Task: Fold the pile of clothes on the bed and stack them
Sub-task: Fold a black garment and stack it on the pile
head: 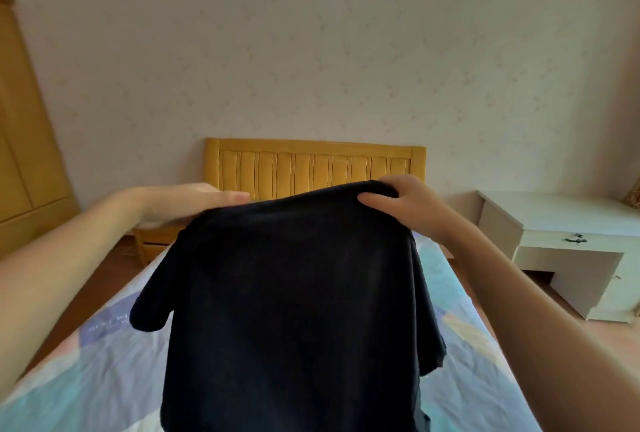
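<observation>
Over the bed (104,372), in front of its headboard (311,164), the black T-shirt (294,310) hangs held up for folding, the right hand (405,203) pinching one shoulder and the left hand (187,201) flat-fingered at the other, and next it probably needs laying flat.

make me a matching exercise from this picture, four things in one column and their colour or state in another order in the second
Things:
1. T-shirt
2. Headboard
3. Desk
4. Right hand

Descriptions:
A. yellow wood, against the wall
B. white, to the right of the bed
C. dark, held up over the bed
D. grips the garment's top edge

Pairs: 1-C, 2-A, 3-B, 4-D
</observation>
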